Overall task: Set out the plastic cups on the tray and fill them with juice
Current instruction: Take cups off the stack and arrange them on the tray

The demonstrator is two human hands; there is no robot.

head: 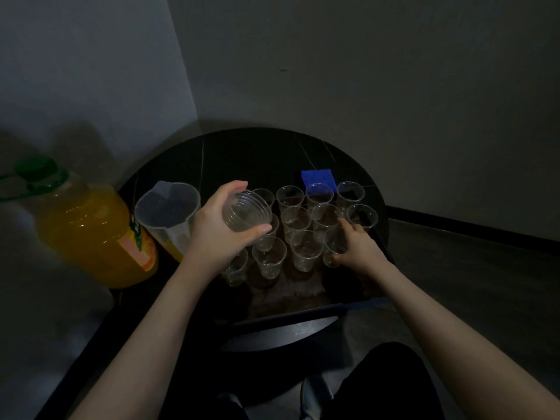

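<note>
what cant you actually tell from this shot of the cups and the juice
Head view only, and dim:
- How many cups are nested in the stack: the left hand wraps it and the rims blur together.
- The cup under the right hand: fingers hide its near side.
- The label on the juice bottle: blurred.
- The tray: its left edge is behind the left forearm.
- Whether the jug holds juice: too dark.

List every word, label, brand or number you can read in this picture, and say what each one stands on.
No text can be read.
Juice bottle: its orange label is too blurred and dim to read.
Jug: any markings are too faint to tell.
Cups, sponge and tray: no print shows.
</note>
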